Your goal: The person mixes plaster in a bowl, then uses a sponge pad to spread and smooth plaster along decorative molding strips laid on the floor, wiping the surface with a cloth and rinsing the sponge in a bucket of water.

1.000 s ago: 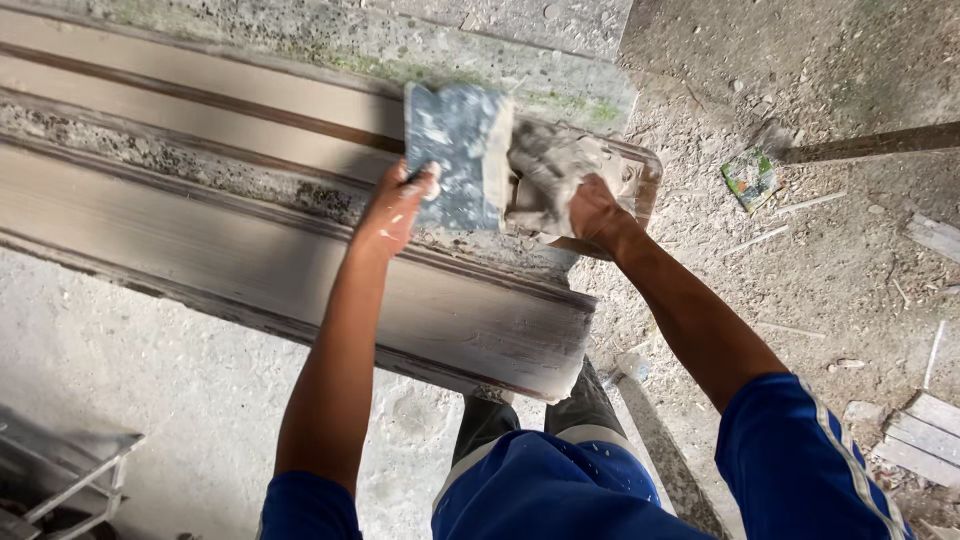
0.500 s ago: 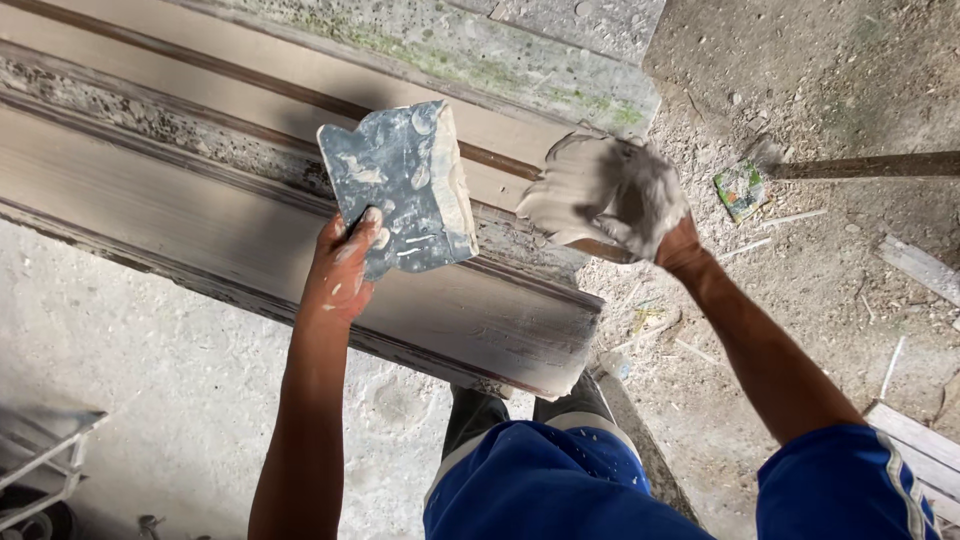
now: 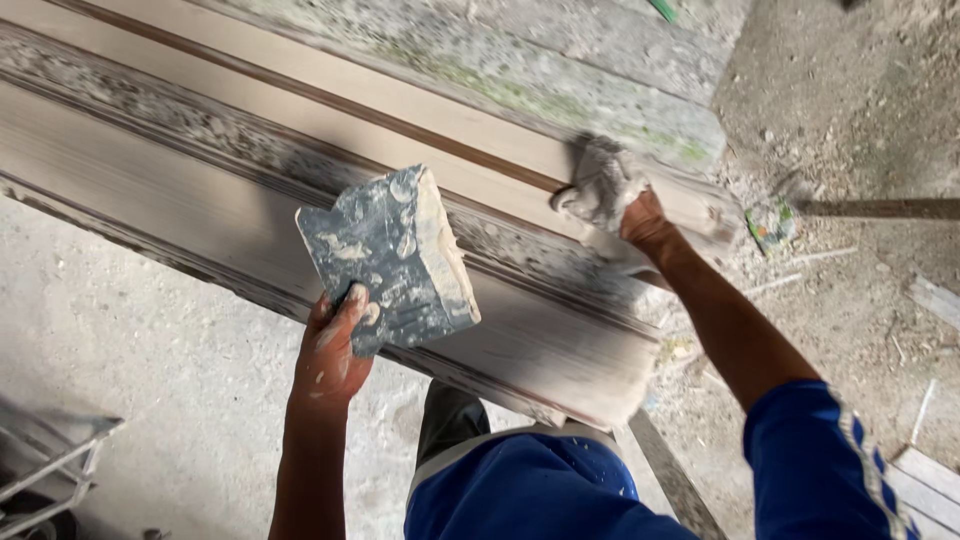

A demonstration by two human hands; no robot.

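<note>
The left hand (image 3: 330, 345) gripped a flat, dark grey board (image 3: 385, 262) by its lower edge, thumb pressed on the upper face and the other fingers hidden beneath, so the slab stood tilted up above the fingers, probably so the pale, crusted plaster smears on its face stayed to hand. The board looked hard and squarish, with a thick, lighter-coloured edge on the side away from the thumb. The right hand (image 3: 640, 215) was closed around a lump of wet grey fibre or rag (image 3: 600, 185), which bulged out beyond the fingers and pressed against the long moulding (image 3: 250, 190); the lump was blurred, so its exact make could not be told. That moulding ran under and past both hands, a long cast strip with stepped grooves and ridges, smooth and grey-brown on its broad faces and rough and speckled along one channel, and its near end (image 3: 610, 385) broke off ragged, short of the right forearm. Below the hands the concrete floor (image 3: 150, 350) was dusty and pale. Beyond the right-hand fingers lay loose dirt, wood splinters and a small green scrap (image 3: 770, 225).
</note>
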